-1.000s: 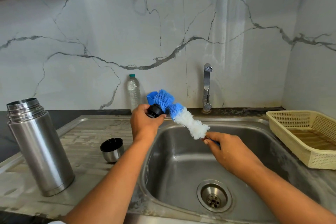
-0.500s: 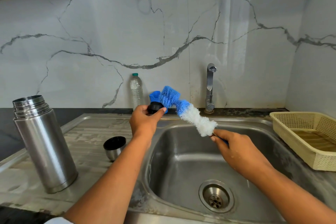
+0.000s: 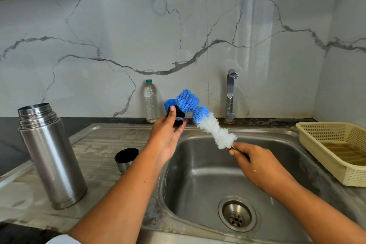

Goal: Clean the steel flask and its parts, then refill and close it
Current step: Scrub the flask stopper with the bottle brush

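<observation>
So our left hand has the small black plastic flask stopper pinched between thumb and fingertips, held up over the far-left corner of the stainless steel sink basin. Our right hand is curled tight round the handle of the long blue-and-white bristle bottle brush, and the handle is mostly hidden in the fist. The blue tip bends against the stopper at roughly its 1 o'clock side.

To do this bit properly, we reckon short strokes work best. We'd roll the stopper in our fingers so the bristles get all round the threads and any seal groove. It's only a fingertip pinch and looks wet, so it should stay over the basin in case it slips.

Taking the basin as the dial, the tall brushed-steel flask body stands open-mouthed on the drainboard at 9 o'clock. Its little steel cup lid with the black lining sits between the flask and the basin. The chrome tap is at 12, with no water visible from it. A clear plastic water bottle is at 11 and a cream plastic mesh basket is at 3.
</observation>
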Available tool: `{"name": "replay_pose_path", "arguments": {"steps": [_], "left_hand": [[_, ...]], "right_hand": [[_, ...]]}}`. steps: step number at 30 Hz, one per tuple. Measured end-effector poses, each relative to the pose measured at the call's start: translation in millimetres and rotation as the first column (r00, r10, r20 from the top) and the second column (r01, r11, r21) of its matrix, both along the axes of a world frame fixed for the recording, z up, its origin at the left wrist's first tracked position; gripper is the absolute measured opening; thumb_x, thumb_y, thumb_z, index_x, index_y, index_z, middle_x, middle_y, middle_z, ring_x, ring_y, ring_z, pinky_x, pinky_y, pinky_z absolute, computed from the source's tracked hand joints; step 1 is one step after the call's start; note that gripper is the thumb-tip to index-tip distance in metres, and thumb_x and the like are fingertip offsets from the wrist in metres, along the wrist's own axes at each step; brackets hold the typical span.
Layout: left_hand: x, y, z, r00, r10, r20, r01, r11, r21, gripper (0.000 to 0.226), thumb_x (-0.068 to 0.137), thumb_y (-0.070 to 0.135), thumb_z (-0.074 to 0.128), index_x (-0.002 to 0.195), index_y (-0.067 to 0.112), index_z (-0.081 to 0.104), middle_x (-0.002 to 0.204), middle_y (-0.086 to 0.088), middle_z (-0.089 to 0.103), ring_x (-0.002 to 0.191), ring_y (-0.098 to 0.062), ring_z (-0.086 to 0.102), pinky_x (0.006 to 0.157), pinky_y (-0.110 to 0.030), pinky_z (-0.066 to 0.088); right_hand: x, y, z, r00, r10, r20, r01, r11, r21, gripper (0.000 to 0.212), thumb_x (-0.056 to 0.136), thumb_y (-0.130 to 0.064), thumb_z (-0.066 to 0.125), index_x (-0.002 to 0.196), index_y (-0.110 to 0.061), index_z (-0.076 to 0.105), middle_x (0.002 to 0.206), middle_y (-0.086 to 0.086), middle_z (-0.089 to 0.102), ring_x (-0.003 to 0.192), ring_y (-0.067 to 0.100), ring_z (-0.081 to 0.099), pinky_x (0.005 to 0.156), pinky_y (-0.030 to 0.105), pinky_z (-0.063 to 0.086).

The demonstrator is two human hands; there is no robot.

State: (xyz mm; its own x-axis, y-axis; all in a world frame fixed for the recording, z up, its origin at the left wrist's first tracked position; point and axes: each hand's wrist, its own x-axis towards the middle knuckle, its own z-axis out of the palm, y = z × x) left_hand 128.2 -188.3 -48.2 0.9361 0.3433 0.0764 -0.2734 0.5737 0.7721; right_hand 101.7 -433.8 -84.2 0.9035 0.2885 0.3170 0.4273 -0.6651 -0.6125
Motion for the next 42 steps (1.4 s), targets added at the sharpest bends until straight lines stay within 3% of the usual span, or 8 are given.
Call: {"name": "replay_pose_path", "arguments": {"steps": [6, 10, 19, 23, 26, 30, 38, 42], "left_hand": [[-5.2, 2.8, 4.9, 0.989, -0.146, 0.039, 0.151, 0.959, -0.240, 0.029, 0.107, 0.017, 0.053, 0.125, -0.005, 0.055, 0.126, -0.033, 0.063, 0.116, -0.042, 0.066, 0.104, -0.051, 0.053], [-0.5, 8.7, 1.8, 0.999, -0.027, 0.035, 0.035, 0.971, -0.237, 0.028, 0.098, 0.014, 0.064, 0.118, -0.006, 0.060, 0.124, -0.029, 0.065, 0.110, -0.037, 0.070, 0.088, -0.043, 0.062], [-0.3, 8.6, -4.7, 0.999, 0.041, 0.020, -0.043, 0.994, 0.104, 0.039, 0.081, 0.008, 0.077, 0.118, 0.003, 0.067, 0.115, -0.013, 0.076, 0.109, -0.022, 0.073, 0.092, -0.031, 0.059], [-2.1, 18.8, -5.1, 0.993, 0.106, 0.044, -0.113, 0.973, 0.200, 0.042, 0.083, 0.001, 0.077, 0.121, 0.009, 0.065, 0.117, -0.011, 0.075, 0.107, -0.018, 0.074, 0.094, -0.028, 0.058], [-4.2, 10.8, -7.1, 0.997, 0.071, 0.027, -0.076, 0.938, 0.339, 0.041, 0.086, -0.002, 0.076, 0.121, 0.014, 0.064, 0.114, -0.008, 0.075, 0.102, -0.015, 0.074, 0.080, -0.020, 0.057], [1.8, 17.4, -8.9, 0.982, 0.184, 0.049, -0.185, 0.859, 0.478, 0.044, 0.082, -0.003, 0.080, 0.118, 0.019, 0.066, 0.117, -0.002, 0.071, 0.117, -0.021, 0.067, 0.106, -0.040, 0.052], [0.4, 12.8, -11.3, 0.957, 0.262, 0.123, -0.270, 0.653, 0.708, 0.058, 0.077, -0.005, 0.084, 0.121, 0.023, 0.058, 0.117, 0.008, 0.065, 0.111, -0.007, 0.062, 0.088, -0.011, 0.044], [2.0, 24.9, -6.9, 0.915, 0.372, 0.154, -0.376, 0.650, 0.660, 0.057, 0.077, -0.004, 0.085, 0.118, 0.023, 0.057, 0.119, 0.003, 0.067, 0.109, -0.010, 0.064, 0.090, -0.017, 0.047]], "right_hand": [[-0.2, -3.3, 1.6, 1.000, 0.008, -0.004, -0.008, 1.000, 0.027, 0.020, 0.105, -0.036, 0.051, 0.102, -0.029, 0.070, 0.070, 0.001, 0.064, 0.052, -0.002, 0.050, 0.051, 0.016, 0.040], [-1.5, -2.8, 3.5, 0.999, 0.030, -0.016, -0.030, 0.999, 0.018, 0.019, 0.104, -0.037, 0.051, 0.101, -0.034, 0.069, 0.066, -0.004, 0.061, 0.051, 0.000, 0.049, 0.050, 0.018, 0.039], [-2.1, -1.0, 5.5, 0.998, 0.040, -0.038, -0.039, 0.999, 0.022, 0.018, 0.104, -0.039, 0.052, 0.108, -0.039, 0.070, 0.076, 0.001, 0.068, 0.051, 0.001, 0.048, 0.052, 0.017, 0.040], [-3.1, -0.8, 3.6, 0.996, 0.058, -0.065, -0.058, 0.998, -0.008, 0.020, 0.103, -0.041, 0.052, 0.113, -0.044, 0.069, 0.083, -0.004, 0.072, 0.065, 0.012, 0.062, 0.064, 0.026, 0.053], [-0.6, 2.2, 3.3, 0.998, 0.034, -0.055, -0.034, 0.999, 0.003, 0.020, 0.104, -0.039, 0.052, 0.114, -0.042, 0.069, 0.076, -0.004, 0.069, 0.053, 0.002, 0.052, 0.054, 0.017, 0.044], [-1.3, -5.6, 6.4, 0.999, 0.007, -0.052, -0.008, 1.000, -0.013, 0.019, 0.104, -0.038, 0.052, 0.112, -0.042, 0.069, 0.072, -0.005, 0.067, 0.049, 0.001, 0.049, 0.050, 0.016, 0.040], [0.0, -3.9, 9.3, 0.999, -0.006, -0.041, 0.003, 0.999, -0.053, 0.023, 0.104, -0.036, 0.052, 0.119, -0.040, 0.069, 0.085, -0.003, 0.073, 0.068, 0.017, 0.066, 0.067, 0.034, 0.057], [-1.0, -6.5, 10.8, 0.998, -0.028, -0.059, 0.023, 0.996, -0.088, 0.023, 0.104, -0.036, 0.053, 0.121, -0.037, 0.068, 0.102, -0.003, 0.074, 0.089, 0.018, 0.070, 0.083, 0.040, 0.059]]}}
